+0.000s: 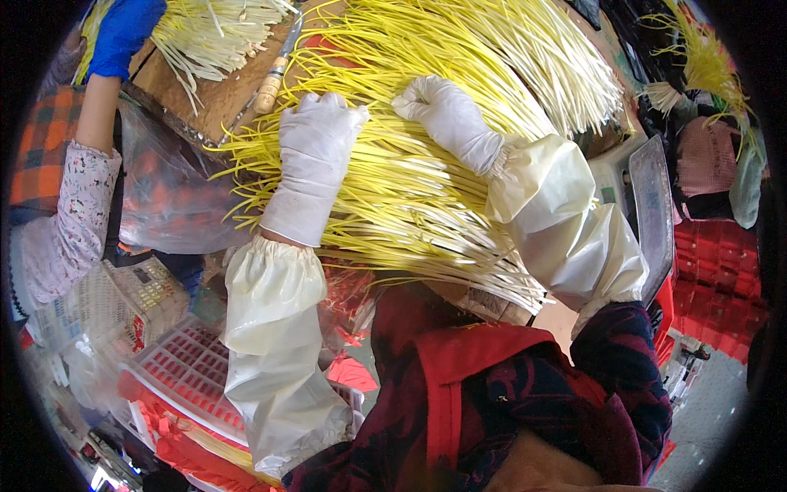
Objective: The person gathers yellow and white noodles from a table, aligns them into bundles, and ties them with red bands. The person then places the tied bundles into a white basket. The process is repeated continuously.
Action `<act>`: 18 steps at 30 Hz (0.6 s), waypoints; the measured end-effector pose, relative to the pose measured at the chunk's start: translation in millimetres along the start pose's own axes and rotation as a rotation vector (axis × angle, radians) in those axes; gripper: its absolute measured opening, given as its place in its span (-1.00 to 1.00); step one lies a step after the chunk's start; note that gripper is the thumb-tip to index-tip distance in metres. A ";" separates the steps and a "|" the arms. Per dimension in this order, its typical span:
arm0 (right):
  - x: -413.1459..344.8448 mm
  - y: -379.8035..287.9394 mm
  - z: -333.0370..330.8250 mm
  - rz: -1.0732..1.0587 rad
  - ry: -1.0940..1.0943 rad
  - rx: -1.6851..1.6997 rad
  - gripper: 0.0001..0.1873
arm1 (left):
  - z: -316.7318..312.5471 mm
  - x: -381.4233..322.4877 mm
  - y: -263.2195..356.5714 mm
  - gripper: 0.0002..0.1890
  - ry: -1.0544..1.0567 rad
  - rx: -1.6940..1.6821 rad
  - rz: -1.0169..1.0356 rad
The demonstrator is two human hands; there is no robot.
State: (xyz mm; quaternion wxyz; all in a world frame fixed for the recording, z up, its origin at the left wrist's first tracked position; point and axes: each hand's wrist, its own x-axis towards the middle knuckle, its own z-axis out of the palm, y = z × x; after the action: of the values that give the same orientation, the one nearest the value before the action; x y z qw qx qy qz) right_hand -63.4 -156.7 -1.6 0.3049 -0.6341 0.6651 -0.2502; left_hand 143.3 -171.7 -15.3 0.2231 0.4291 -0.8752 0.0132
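Note:
A wide spread of yellow chives (393, 184) with white stem ends covers the wooden table before me. My left hand (316, 147), in a white glove, lies over its yellow leaf end at the left, fingers curled; what is under them is hidden. Also gloved in white, my right hand (439, 114) rests on the middle of the chives with curled fingers, and I cannot tell whether stems are in its grip. A knife (273, 80) with a pale ribbed handle lies just beyond my left hand, beside the yellow tips.
A co-worker's blue-gloved hand (126, 37) is at another chive pile (215, 37), upper left. White plastic baskets (190, 369) stand low at left. A metal tray (653, 209) stands upright at right, near a bundle of yellow chives (707, 67).

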 end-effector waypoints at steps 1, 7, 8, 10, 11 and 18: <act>-0.1 0.6 -0.1 0.010 -0.005 0.015 -0.75 | 1.2 1.5 -3.5 -0.81 0.017 -0.038 0.015; -2.8 -0.1 -5.5 0.004 -0.012 0.115 -0.76 | -1.6 6.3 -12.2 -0.86 0.201 -0.401 0.005; -4.2 -1.1 -7.4 -0.006 -0.005 0.172 -0.76 | -3.2 8.2 -11.6 -0.87 0.252 -0.442 0.005; -8.5 -3.8 -11.9 -0.071 0.035 0.257 -0.76 | -6.7 12.9 -9.0 -0.89 0.189 -0.559 -0.064; -11.4 -5.3 -14.0 -0.126 0.068 0.285 -0.76 | -8.0 15.6 -6.0 -0.90 0.195 -0.662 -0.109; -28.5 -10.7 -15.3 -0.254 -0.009 0.069 -0.84 | -30.2 32.6 21.7 -0.83 -0.084 -1.255 -0.476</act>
State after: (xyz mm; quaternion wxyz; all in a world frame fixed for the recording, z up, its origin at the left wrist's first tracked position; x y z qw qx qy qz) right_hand -66.8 -129.9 19.1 0.2955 -0.7035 0.5691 -0.3064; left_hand 121.0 -175.8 28.7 0.3927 0.3995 -0.6064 -0.5643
